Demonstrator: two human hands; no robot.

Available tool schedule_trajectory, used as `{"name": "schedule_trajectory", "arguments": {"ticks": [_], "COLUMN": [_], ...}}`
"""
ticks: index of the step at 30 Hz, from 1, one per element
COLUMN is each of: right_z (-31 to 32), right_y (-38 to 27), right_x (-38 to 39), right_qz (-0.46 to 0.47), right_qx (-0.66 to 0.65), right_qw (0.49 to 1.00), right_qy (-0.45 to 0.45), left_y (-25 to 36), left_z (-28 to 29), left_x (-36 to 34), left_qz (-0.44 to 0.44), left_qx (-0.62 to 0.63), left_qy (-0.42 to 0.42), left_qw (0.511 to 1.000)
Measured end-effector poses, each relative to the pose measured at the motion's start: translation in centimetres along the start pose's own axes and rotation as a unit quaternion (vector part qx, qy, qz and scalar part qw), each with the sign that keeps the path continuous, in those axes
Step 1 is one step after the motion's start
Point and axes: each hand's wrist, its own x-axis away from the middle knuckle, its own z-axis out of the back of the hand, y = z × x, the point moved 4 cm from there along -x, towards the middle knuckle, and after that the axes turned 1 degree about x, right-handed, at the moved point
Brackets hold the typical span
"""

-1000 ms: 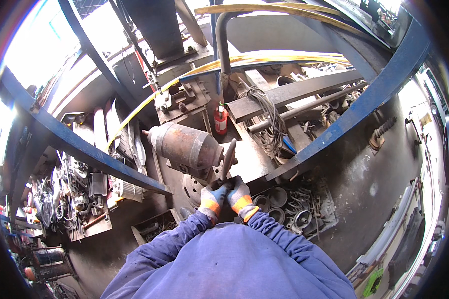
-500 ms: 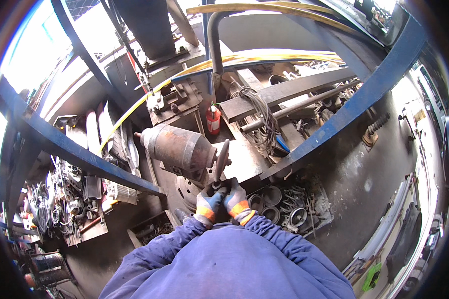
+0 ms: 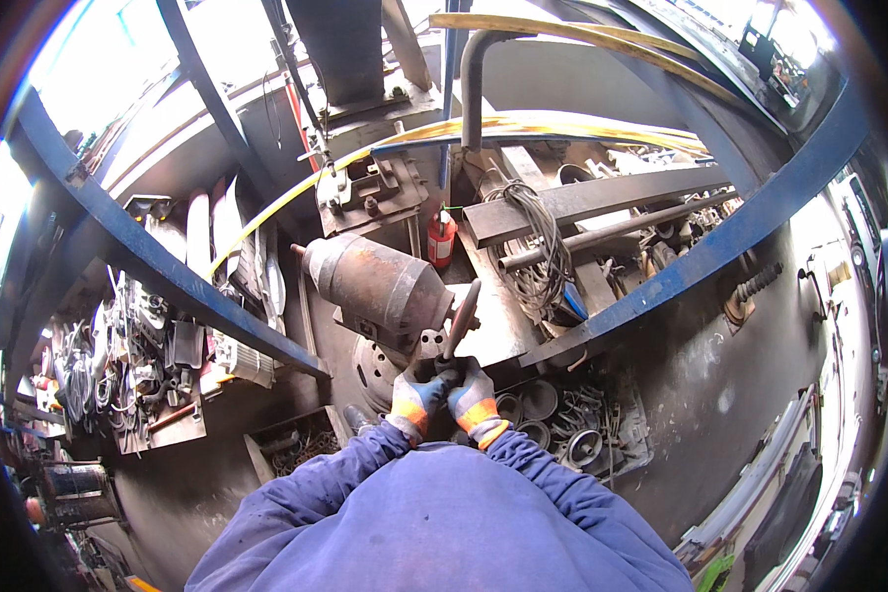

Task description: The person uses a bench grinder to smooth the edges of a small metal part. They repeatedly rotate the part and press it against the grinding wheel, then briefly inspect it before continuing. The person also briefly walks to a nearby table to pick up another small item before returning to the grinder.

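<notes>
A rusty, barrel-shaped motor [image 3: 375, 284] sits in front of me with a thin upright wheel [image 3: 462, 321] on its right end, seen nearly edge-on. My left hand [image 3: 414, 400], in a grey, blue and orange work glove, is closed at the near edge of the wheel. Beside it my right hand [image 3: 476, 397], gloved alike, is closed too. Between them they grip a small dark workpiece [image 3: 448, 375], whose kind I cannot make out. It is close to the wheel's lower edge; whether it touches is unclear. Fingertips are partly hidden.
Blue steel beams [image 3: 661, 279] slope past on both sides. A red fire extinguisher [image 3: 441, 242] stands behind the motor, by a coil of wire [image 3: 533, 237]. Round metal parts [image 3: 540, 400] lie on the floor at right. A wooden box [image 3: 259, 456] and heaped scrap [image 3: 148, 365] lie left.
My view has shifted slightly, so the scene sits a little further right. Both hands remain together below the wheel, still closed around the dark workpiece.
</notes>
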Motion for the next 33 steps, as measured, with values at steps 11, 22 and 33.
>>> {"name": "schedule_trajectory", "arguments": {"ticks": [11,22,33], "right_z": [0.9,2.8,0.2], "right_y": [-1.2,-0.2,-0.6], "right_x": [0.9,3.0,1.9], "right_qz": [0.016,-0.287,-0.231], "right_qx": [-0.06,-0.481,-0.516], "right_qw": [0.998,0.788,0.795], "right_qy": [0.019,-0.256,-0.221], "left_y": [-0.6,0.6,1.1], "left_z": [-0.2,0.5,-0.4], "left_x": [0.1,1.0,0.4], "left_qz": [-0.026,0.032,0.039], "left_qx": [-0.028,0.002,-0.047], "left_qy": [-0.015,-0.166,-0.105], "left_qw": [0.999,0.986,0.993]}}
